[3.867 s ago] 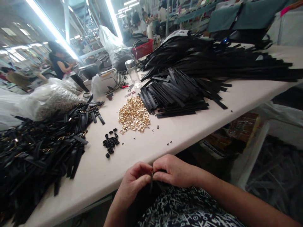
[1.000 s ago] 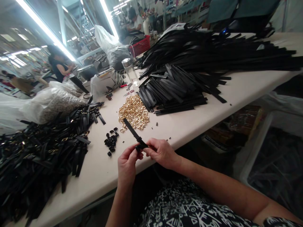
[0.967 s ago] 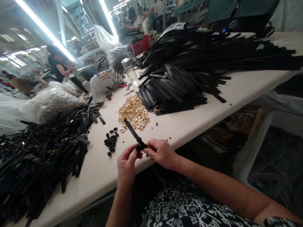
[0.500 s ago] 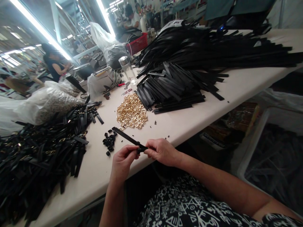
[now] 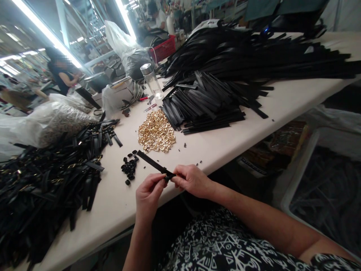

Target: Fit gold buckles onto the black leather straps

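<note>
Where the flat black leather-look strap [image 5: 151, 161] is pointing: no longer across the square gold metal buckles [image 5: 156, 131] but toward the oval black loops [image 5: 130, 165], hovering above the pale worktop [image 5: 111, 203]
Left hand [image 5: 149, 191]: pinching the folded end [image 5: 169, 175]
Right hand [image 5: 194, 181]: pinching it too, fingers curling
Folded end: seemingly getting adjusted

Free tabletop [image 5: 203, 147] between hands [image 5: 194, 181] and strips [image 5: 205, 99]

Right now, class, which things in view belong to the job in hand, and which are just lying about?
Seems part of the job:
held flat black strap
square gold metal buckles
small black oval loops
heap of short flat black strips
heap of black straps with gold buckles

Seems just lying about:
clear bottle with silver lid
red plastic basket
</note>
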Demonstrator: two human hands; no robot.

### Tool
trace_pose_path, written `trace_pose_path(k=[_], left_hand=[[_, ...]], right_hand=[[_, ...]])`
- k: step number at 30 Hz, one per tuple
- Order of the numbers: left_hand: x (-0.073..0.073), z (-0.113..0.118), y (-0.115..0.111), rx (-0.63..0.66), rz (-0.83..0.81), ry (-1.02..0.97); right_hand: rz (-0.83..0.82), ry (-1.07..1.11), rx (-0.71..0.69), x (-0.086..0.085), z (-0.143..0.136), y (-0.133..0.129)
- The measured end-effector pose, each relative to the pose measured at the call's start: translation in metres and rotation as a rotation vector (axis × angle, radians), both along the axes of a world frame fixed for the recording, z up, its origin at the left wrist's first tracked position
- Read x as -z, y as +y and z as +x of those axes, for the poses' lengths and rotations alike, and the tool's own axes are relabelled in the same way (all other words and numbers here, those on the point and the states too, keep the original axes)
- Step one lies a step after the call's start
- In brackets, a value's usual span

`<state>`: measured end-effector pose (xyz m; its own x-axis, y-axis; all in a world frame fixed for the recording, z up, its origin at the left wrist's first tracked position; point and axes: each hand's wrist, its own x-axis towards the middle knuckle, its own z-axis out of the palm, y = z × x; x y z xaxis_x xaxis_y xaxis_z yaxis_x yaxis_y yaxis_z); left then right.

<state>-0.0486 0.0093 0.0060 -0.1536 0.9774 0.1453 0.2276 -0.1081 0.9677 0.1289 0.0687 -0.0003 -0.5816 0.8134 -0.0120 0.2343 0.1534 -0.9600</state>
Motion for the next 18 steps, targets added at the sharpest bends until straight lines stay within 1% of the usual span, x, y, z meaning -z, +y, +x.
trace_pose_path(k=[3,5,7,10,12,18], left_hand=[[-0.0039,-0.0011,-0.0016,0.042,0.005,0.097],[-0.0038,-0.0024,-0.0026,0.036,-0.017,0.099],[-0.0009,-0.0038,-0.0031,-0.016,-0.065,0.028],[0.0041,-0.0044,-0.0033,-0.141,-0.1,-0.069],[0.0053,-0.0035,-0.0038,-0.175,-0.083,-0.076],[0.0017,0.001,-0.0061,-0.07,-0.105,-0.025]], right_hand=[[0.062,-0.023,-0.007,0.0007,0.0004,0.0008],[0.1,-0.048,-0.004,-0.0002,0.0005,0.0005],[0.16,-0.094,-0.005,-0.0022,0.0001,-0.001],[0.235,-0.143,-0.022,-0.005,-0.0009,-0.0041],[0.209,-0.126,-0.026,-0.0056,-0.0012,-0.0055],[0.079,-0.049,-0.03,-0.002,-0.0004,-0.0033]])
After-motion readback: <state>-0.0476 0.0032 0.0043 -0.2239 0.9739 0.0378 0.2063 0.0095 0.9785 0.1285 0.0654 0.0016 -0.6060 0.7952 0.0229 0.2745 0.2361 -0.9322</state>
